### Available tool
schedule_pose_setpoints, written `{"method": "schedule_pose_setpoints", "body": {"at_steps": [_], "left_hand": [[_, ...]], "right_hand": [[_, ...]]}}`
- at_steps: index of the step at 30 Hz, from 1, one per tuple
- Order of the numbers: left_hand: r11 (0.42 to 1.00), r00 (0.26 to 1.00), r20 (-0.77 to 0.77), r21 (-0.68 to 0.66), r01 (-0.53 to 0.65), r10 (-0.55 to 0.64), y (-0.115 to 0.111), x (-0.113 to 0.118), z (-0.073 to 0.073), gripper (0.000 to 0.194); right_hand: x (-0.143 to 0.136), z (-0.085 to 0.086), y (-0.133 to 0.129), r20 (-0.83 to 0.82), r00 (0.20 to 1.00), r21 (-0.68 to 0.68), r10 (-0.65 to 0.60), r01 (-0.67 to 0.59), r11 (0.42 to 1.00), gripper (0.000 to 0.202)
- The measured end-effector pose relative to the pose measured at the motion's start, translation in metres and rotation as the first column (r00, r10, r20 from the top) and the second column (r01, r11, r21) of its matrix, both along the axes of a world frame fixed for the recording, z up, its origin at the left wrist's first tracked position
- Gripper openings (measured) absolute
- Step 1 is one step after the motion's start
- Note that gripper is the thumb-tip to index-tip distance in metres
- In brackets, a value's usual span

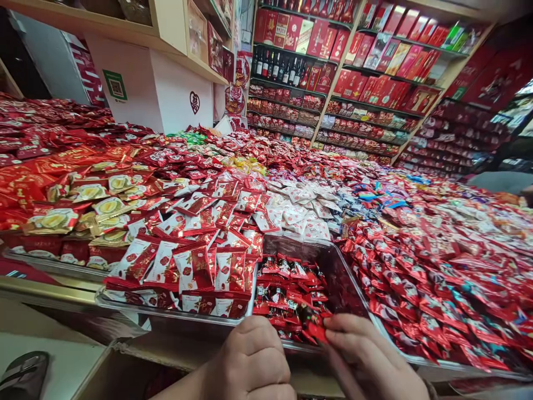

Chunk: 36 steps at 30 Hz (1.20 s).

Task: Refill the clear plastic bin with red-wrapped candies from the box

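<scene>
At five o'clock, the right hand [368,351] pinches a red-and-black packet [315,326], likely light, slippery, best held by its edge; the left hand [257,358], at six, curls, contents hidden.

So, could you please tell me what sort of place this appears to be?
Probably a sweet or snack shop: wrapped packets are heaped in trays, with boxes and bottles lined up on shelving behind.

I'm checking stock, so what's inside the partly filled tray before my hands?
Small red-and-black wrapped packets lie piled mostly toward the left of the tray. Your right hand hides part of its near side; whatever lies beneath the top packets can't be seen.
</scene>
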<state>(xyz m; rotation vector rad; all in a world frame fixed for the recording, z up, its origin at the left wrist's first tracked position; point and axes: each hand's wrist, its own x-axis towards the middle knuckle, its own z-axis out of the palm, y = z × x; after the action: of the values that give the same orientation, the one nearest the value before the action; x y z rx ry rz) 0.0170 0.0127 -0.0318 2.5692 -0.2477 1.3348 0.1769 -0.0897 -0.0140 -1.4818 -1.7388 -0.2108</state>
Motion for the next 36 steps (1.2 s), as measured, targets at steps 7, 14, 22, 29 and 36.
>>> {"method": "schedule_pose_setpoints", "body": {"at_steps": [7,14,22,29,36], "left_hand": [[0.998,0.997,-0.069,0.056,-0.040,0.044,-0.001,0.001,-0.006,0.038],[0.987,0.986,-0.092,0.086,-0.135,0.143,-0.001,0.002,-0.002,0.043],[0.985,0.982,-0.113,0.098,-0.140,0.151,0.000,0.001,0.001,0.050],[0.988,0.986,0.061,0.019,-0.155,0.153,-0.003,0.006,-0.010,0.040],[1.000,1.000,0.000,0.005,-0.007,0.007,-0.003,0.001,-0.013,0.059]], "right_hand": [[0.004,0.029,0.066,-0.072,0.957,-0.327,0.282,-0.290,0.900,0.014],[-0.007,0.011,0.102,0.181,0.917,-0.538,0.355,-0.210,0.816,0.014],[-0.001,-0.014,0.104,0.245,0.874,-0.681,0.420,-0.153,0.716,0.006],[-0.004,0.006,0.111,0.236,0.883,-0.706,0.406,-0.131,0.696,0.012],[0.019,0.007,0.005,-0.238,0.943,-0.566,0.231,-0.328,0.756,0.015]]}}
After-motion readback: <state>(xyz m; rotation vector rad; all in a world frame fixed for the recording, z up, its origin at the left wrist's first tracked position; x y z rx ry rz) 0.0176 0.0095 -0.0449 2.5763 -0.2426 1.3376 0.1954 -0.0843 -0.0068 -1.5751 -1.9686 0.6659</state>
